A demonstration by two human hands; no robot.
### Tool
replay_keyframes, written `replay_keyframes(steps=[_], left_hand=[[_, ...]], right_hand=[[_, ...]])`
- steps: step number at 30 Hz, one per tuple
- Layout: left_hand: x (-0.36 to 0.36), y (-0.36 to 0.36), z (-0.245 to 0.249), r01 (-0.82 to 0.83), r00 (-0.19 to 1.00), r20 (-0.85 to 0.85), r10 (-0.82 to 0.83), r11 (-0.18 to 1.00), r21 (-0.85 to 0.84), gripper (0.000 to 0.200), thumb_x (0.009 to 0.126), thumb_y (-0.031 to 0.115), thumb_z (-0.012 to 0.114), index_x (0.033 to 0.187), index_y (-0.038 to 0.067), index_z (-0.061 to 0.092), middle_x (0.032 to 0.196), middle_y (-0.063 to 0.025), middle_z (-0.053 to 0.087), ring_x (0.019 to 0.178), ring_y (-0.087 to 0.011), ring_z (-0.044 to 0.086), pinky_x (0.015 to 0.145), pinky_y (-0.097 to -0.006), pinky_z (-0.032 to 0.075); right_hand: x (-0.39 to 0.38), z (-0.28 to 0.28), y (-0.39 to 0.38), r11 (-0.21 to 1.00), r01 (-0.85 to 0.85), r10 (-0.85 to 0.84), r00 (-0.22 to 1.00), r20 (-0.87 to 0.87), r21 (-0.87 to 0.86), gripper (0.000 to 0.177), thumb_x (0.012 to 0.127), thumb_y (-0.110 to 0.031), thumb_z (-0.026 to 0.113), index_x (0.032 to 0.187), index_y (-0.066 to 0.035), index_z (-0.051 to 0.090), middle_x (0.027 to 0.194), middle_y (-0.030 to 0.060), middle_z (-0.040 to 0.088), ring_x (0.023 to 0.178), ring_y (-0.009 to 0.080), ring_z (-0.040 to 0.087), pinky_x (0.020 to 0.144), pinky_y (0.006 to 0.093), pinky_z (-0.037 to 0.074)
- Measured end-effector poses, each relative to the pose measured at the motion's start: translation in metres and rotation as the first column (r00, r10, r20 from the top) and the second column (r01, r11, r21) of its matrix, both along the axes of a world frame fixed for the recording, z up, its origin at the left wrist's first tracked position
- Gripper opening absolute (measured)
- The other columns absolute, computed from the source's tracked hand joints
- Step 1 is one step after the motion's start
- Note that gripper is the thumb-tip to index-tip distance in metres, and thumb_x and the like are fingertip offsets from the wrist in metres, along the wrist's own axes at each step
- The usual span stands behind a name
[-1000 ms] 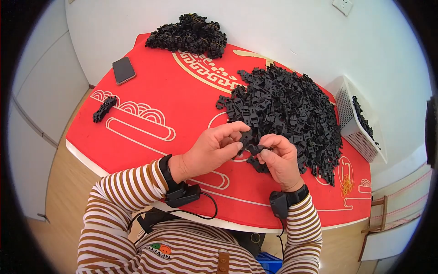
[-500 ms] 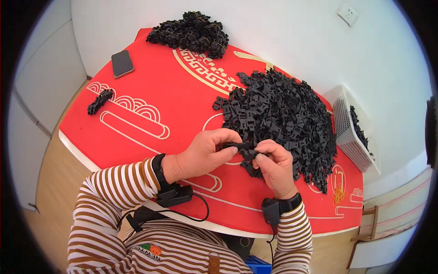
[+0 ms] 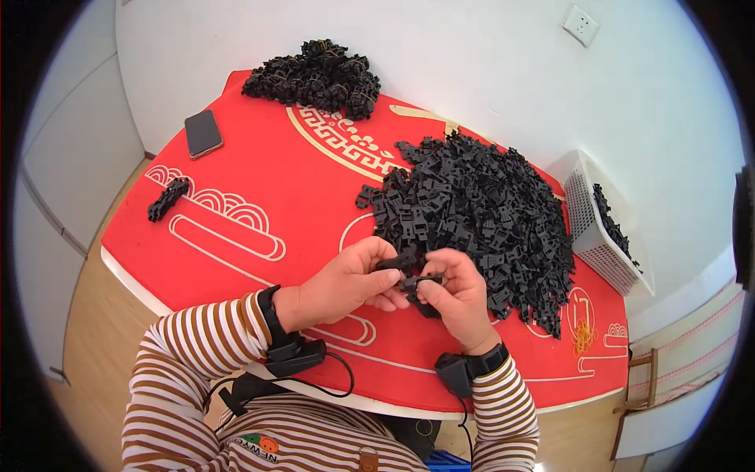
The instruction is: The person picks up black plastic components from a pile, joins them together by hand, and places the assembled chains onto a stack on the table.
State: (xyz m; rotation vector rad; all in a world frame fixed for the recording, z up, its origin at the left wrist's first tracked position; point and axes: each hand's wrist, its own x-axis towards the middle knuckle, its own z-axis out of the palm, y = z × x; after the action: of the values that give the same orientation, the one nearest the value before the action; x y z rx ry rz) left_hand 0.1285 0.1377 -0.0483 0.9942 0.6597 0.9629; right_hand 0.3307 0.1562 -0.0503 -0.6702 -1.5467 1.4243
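Between thumb and fingers, my left hand [image 3: 346,285] pinches small black plastic clips [image 3: 399,261] at the near edge of the pile. Close beside it, my right hand [image 3: 458,295] grips another black plastic clip [image 3: 425,285] between thumb and forefinger. The held parts overlap between the two hands, and the fingers hide much of them. Beyond the hands spreads a large heap of loose black plastic clips [image 3: 487,212]. A short row of the same black parts [image 3: 168,199] lies apart on the left of the table.
Banded bundles of black clips [image 3: 314,79] sit at the back of the red-covered table [image 3: 259,157]. A phone [image 3: 204,134] lies at the left. A white basket [image 3: 602,228] with black parts stands at the right, near yellow rubber bands [image 3: 582,337]. Cables hang from both wrist straps.
Both hands have moved slightly left and nearer, and my left fingers have spread under the held parts. The whole view has tilted a little.
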Motion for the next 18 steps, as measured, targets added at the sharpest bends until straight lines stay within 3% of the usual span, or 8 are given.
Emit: replay_keyframes(steps=[3,6,8,12,15,18], left_hand=[[0.004,-0.001,-0.004,0.009,0.999,0.042,-0.007,0.999,-0.042,0.010,0.096,0.008,0.044,0.104,0.004,0.041,0.095,-0.0088,0.058,0.080,-0.0180,0.066,0.066,-0.0242,0.057],[0.006,-0.004,-0.004,0.007,0.999,0.035,-0.006,1.000,-0.025,0.012,0.095,0.008,0.045,0.105,0.004,0.041,0.094,-0.0089,0.058,0.080,-0.0180,0.066,0.066,-0.0239,0.057],[0.006,-0.005,-0.004,-0.013,0.999,0.030,0.014,0.999,-0.036,0.011,0.095,0.008,0.045,0.105,0.004,0.041,0.094,-0.0088,0.059,0.079,-0.0175,0.066,0.066,-0.0241,0.057],[0.004,-0.004,-0.002,-0.041,0.999,0.024,0.041,0.999,-0.021,0.011,0.095,0.007,0.046,0.105,0.003,0.043,0.095,-0.0086,0.060,0.078,-0.0165,0.066,0.065,-0.0247,0.056],[0.001,-0.003,0.002,-0.093,0.994,-0.054,0.095,0.995,0.033,0.011,0.094,0.007,0.049,0.104,0.002,0.047,0.094,-0.0073,0.061,0.075,-0.0142,0.065,0.065,-0.0246,0.055],[-0.001,-0.002,0.002,-0.108,0.989,-0.096,0.115,0.991,0.077,0.013,0.092,0.008,0.052,0.103,0.001,0.051,0.092,-0.0053,0.062,0.071,-0.0108,0.063,0.063,-0.0220,0.053]], right_hand=[[-0.011,-0.001,-0.004,0.990,0.069,-0.084,0.989,-0.119,-0.123,0.039,0.083,0.003,0.060,0.117,-0.003,0.041,0.089,0.0059,0.058,0.071,0.0094,0.056,0.064,0.0218,0.049],[-0.016,-0.004,-0.005,0.937,-0.008,-0.066,0.978,-0.199,-0.349,0.028,0.086,0.000,0.058,0.111,-0.002,0.045,0.087,0.0035,0.058,0.074,0.0075,0.055,0.066,0.0216,0.048],[-0.013,-0.010,-0.006,0.927,-0.067,-0.006,0.981,-0.192,-0.369,0.021,0.087,-0.002,0.057,0.106,-0.001,0.049,0.090,0.0048,0.060,0.077,0.0087,0.056,0.069,0.0233,0.049],[-0.009,-0.001,-0.004,0.943,-0.017,-0.032,0.989,-0.142,-0.332,0.011,0.089,-0.003,0.053,0.100,0.000,0.054,0.098,0.0091,0.063,0.086,0.0131,0.060,0.077,0.0275,0.050],[-0.004,0.020,-0.005,0.938,-0.011,-0.094,0.953,-0.288,-0.346,0.009,0.090,-0.001,0.048,0.099,-0.003,0.050,0.103,0.0148,0.063,0.090,0.0196,0.062,0.080,0.0308,0.052],[0.012,0.011,0.006,0.986,-0.069,0.031,0.970,-0.242,-0.151,0.011,0.091,-0.002,0.048,0.102,-0.003,0.052,0.097,0.0112,0.061,0.078,0.0119,0.059,0.070,0.0238,0.051]])
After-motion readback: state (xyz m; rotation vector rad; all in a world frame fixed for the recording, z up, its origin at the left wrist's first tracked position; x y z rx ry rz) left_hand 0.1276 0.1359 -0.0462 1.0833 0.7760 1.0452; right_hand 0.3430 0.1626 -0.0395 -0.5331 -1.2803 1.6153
